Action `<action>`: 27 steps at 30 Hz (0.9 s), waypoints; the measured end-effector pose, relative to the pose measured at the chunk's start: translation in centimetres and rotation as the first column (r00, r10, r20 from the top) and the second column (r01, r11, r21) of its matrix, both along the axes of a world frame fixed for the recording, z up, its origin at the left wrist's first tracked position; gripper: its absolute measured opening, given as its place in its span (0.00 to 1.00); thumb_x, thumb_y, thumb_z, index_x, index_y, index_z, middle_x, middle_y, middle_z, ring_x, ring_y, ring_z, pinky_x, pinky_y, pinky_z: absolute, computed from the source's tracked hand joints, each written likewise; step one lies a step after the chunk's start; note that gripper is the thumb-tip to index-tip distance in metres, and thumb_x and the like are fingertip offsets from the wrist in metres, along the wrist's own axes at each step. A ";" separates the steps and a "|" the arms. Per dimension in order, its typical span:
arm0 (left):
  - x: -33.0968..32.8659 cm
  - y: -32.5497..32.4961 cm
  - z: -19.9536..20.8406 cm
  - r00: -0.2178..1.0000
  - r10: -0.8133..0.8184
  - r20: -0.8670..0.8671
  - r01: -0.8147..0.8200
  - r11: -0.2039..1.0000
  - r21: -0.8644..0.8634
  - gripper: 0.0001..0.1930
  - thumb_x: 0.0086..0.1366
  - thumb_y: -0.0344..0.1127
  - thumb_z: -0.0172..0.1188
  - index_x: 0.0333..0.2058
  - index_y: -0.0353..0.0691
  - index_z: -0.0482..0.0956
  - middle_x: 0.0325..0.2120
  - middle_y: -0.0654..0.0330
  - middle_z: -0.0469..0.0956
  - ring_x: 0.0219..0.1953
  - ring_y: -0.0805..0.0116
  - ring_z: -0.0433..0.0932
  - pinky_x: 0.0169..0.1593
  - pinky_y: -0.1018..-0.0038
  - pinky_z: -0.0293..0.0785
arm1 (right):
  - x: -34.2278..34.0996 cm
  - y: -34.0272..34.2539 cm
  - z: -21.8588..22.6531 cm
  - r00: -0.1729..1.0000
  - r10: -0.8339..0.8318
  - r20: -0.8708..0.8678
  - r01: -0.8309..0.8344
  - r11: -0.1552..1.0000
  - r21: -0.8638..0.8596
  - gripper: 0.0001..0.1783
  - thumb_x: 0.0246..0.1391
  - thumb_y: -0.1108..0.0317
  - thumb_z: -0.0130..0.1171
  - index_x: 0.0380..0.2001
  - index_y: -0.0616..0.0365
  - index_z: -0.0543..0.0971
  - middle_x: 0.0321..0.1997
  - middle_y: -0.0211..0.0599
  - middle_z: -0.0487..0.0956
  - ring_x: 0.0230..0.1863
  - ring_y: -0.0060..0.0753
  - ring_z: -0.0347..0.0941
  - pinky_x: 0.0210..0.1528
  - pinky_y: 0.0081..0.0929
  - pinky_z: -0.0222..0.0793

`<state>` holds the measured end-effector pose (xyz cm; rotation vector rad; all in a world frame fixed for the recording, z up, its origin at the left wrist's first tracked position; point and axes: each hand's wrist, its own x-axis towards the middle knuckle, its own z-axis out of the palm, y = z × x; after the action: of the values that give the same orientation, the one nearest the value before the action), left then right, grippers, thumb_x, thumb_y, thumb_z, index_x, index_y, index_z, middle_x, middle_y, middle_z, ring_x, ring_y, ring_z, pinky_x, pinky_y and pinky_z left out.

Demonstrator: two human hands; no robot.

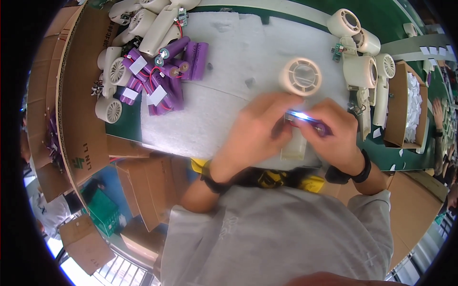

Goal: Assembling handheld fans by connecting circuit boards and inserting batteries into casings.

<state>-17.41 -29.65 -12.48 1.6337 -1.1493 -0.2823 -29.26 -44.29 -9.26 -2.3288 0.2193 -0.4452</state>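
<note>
My left hand (pixel 260 124) and my right hand (pixel 334 131) meet over a cream handheld fan (pixel 301 76) lying on the white foam sheet, its round head away from me. Between my fingertips is a small thin part (pixel 300 115) that looks like a circuit board, with a bright bluish-white glare on it. My left fingers pinch its left end. In my right fingers a purple battery cell (pixel 324 129) shows partly, close to the glare. The fan's handle (pixel 293 148) runs below my hands, partly covered by them. Motion blurs the fingers slightly.
Purple battery cells (pixel 167 78) with red wires pile up on the foam sheet (pixel 224 124) at left. Cream fan housings (pixel 138 24) lie behind them, more fan parts (pixel 360 71) at right. A cardboard box (pixel 400 107) holds white pieces. A tall cardboard wall (pixel 83 109) borders the left.
</note>
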 end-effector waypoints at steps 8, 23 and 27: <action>-0.1 -0.1 0.2 1.000 -0.013 -0.022 0.014 0.999 0.036 0.29 0.44 0.19 0.60 0.49 0.40 0.76 0.43 0.52 0.78 0.38 0.53 0.79 0.39 0.67 0.77 | 0.2 0.0 -0.2 0.998 0.009 0.059 -0.003 0.995 -0.103 0.08 0.43 0.74 0.70 0.28 0.56 0.80 0.27 0.30 0.75 0.18 0.26 0.72 0.18 0.23 0.67; 0.2 -0.4 -0.3 0.999 -0.024 -0.027 0.024 1.000 -0.003 0.27 0.44 0.19 0.61 0.48 0.41 0.76 0.43 0.53 0.79 0.40 0.53 0.79 0.41 0.66 0.77 | 0.2 0.2 0.2 0.999 -0.002 0.052 0.012 0.982 -0.189 0.09 0.43 0.75 0.70 0.31 0.57 0.82 0.28 0.31 0.76 0.19 0.27 0.73 0.19 0.23 0.68; 0.5 0.0 0.0 0.997 -0.044 -0.067 0.044 0.999 -0.010 0.25 0.47 0.21 0.61 0.48 0.40 0.77 0.43 0.53 0.79 0.40 0.52 0.79 0.42 0.65 0.76 | 0.1 -0.2 0.3 1.000 0.013 0.020 -0.010 0.988 -0.155 0.10 0.44 0.75 0.69 0.33 0.59 0.82 0.29 0.33 0.76 0.21 0.30 0.74 0.20 0.24 0.69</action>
<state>-16.94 -29.70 -12.46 1.5812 -1.1352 -0.3569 -29.18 -44.47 -8.98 -2.4742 0.1662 -0.4961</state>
